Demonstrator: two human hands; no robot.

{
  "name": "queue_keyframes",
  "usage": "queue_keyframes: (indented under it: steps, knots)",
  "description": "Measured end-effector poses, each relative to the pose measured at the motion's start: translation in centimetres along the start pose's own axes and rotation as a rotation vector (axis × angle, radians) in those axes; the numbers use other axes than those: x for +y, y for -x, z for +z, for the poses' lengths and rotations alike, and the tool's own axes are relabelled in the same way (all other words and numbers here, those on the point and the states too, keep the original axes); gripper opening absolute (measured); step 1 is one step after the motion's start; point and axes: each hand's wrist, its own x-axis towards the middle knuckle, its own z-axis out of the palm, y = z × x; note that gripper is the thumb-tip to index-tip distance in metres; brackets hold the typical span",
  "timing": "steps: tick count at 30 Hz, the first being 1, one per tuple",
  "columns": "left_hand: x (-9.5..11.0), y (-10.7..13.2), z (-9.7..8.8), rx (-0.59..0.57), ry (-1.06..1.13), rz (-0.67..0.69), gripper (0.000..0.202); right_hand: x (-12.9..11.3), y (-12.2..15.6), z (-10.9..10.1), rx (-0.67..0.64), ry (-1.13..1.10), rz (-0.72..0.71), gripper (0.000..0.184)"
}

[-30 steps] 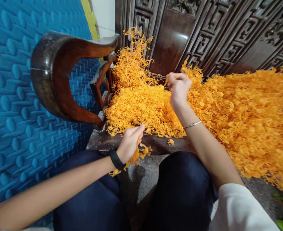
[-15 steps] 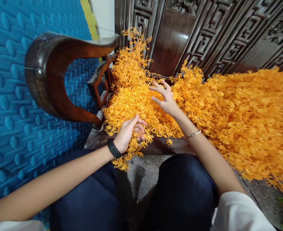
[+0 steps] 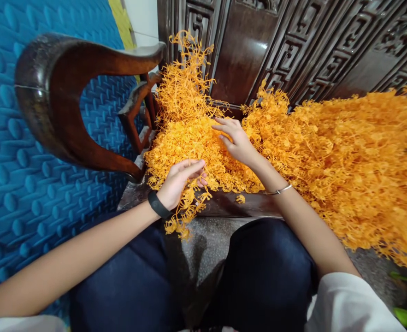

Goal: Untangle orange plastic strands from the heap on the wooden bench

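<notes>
A big heap of orange plastic sprigs (image 3: pixel 345 157) covers the seat of a dark wooden bench (image 3: pixel 231 207). My left hand (image 3: pixel 179 182), with a black band on its wrist, is closed round a small bunch of orange sprigs (image 3: pixel 184 212) that hangs over the bench's front edge. My right hand (image 3: pixel 236 140), a thin bangle on its wrist, rests on the heap with its fingers stretched out toward the left and holds nothing.
A curved wooden armrest (image 3: pixel 68 101) rises at the left, in front of a blue padded wall (image 3: pixel 20 193). Carved dark wood panels (image 3: pixel 293 41) form the bench's back. My dark-trousered knees (image 3: pixel 258 272) are below, above a speckled floor (image 3: pixel 206 244).
My right hand, raised and pinched a second ago, has opened and come down onto the heap. My left hand has lifted its bunch slightly toward the bench edge.
</notes>
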Motion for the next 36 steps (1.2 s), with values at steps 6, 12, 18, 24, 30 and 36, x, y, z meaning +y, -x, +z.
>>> queue_keyframes:
  steps: [6, 12, 18, 24, 30, 36]
  knots:
    - [0.1, -0.1, -0.2, 0.037, 0.015, 0.038, 0.028, -3.8, 1.0, -1.9, -0.003, -0.205, 0.135, 0.027]
    - [0.2, -0.4, -0.4, 0.151, 0.047, 0.201, 0.017, -6.8, 2.2, -1.4, -0.415, -0.536, 0.303, 0.035]
    - [0.2, -0.2, -0.1, 0.182, -0.017, 0.195, 0.013, -7.1, 2.0, 0.1, -0.257, -0.673, 0.367, 0.028]
    - [0.4, -0.4, 0.3, 0.187, -0.029, 0.248, 0.014, -7.6, 1.5, 0.7, -0.001, -0.615, 0.428, 0.018]
    - [1.1, -0.8, 0.2, 0.245, -0.012, 0.306, 0.015, -8.3, 0.4, 1.8, 0.205, -0.515, 0.372, 0.020]
    - [2.0, -1.6, 0.0, 0.333, 0.022, 0.356, 0.018, -8.7, -1.7, 3.5, 0.350, -0.427, 0.350, 0.018]
